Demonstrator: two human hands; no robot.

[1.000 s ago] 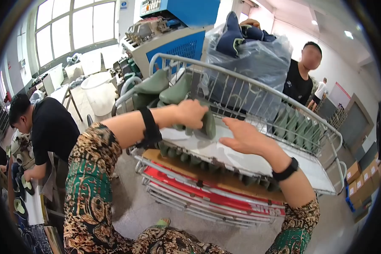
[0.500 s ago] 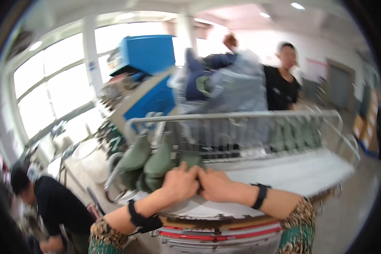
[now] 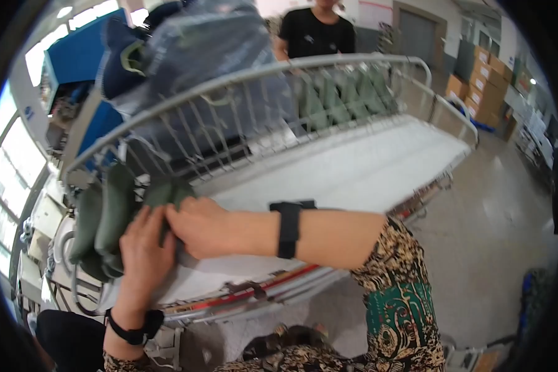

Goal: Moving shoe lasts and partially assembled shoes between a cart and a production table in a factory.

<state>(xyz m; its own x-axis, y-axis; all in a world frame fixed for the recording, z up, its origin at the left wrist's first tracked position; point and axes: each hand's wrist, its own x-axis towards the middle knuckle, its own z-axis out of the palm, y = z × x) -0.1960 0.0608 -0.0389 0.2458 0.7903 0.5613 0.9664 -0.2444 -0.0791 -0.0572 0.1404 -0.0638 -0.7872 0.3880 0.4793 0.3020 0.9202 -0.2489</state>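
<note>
Gripping a dark green insole-shaped piece [image 3: 167,193] w/ both hands, you're working at the near-left corner of the wire-railed cart [image 3: 378,68]. Your left hand [image 3: 144,248] is lying under it, fingers curled up; your right hand [image 3: 198,226] is closing over it from the right, touching the left. More green pieces [image 3: 102,217] are standing just left of your hands. A bagged bundle [image 3: 198,49] is sitting beyond, a person in black [image 3: 316,34] behind it.

factory floor, wire cart [image 3: 328,74], stacked cartons [image 3: 487,77], machines [image 3: 74,68]
</note>
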